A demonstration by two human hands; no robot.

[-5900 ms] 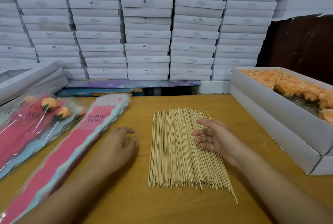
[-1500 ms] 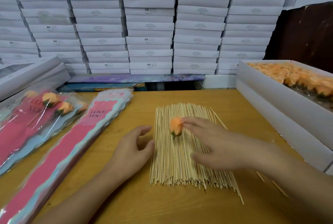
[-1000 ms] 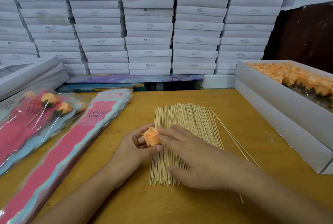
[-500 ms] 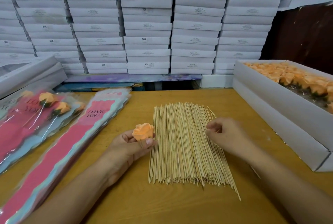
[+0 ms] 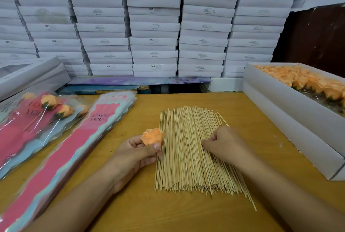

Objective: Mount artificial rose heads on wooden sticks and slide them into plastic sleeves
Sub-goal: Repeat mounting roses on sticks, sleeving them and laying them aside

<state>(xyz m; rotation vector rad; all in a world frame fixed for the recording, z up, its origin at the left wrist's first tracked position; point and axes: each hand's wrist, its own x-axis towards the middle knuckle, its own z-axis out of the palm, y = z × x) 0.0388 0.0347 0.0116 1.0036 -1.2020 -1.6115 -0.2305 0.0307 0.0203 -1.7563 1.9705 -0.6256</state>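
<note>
Since half a second ago, little has shifted: the right hand [image 5: 223,145] has slid slightly leftward onto the spread of wooden sticks [image 5: 194,149], and the left hand [image 5: 134,154] has kept the rose head [image 5: 152,136] where it was.

Nearest to me, both forearms reach in over the yellow wooden surface [image 5: 145,211]. The sticks lie in a flat bundle between the two hands, running from near to far, with a few stray ones angling off at the near right corner. The left hand sits just left of the bundle, its thumb and fingers pinching the orange rose head from below so the bloom stands up at the bundle's left edge. The right hand rests on the sticks' right half with its fingers curled under; whether they are pinching a single stick I cannot tell.

To the left, a stack of pink plastic sleeves [image 5: 61,153] printed "LOVE YOU" lies slanted on the surface, and farther left is a pile of filled sleeves [image 5: 28,125] with orange roses inside. On the right, well apart from the hands, a long white box [image 5: 291,120] holds rows of orange rose heads [image 5: 306,82]. Farthest back, stacked white boxes [image 5: 153,26] fill the wall.
</note>
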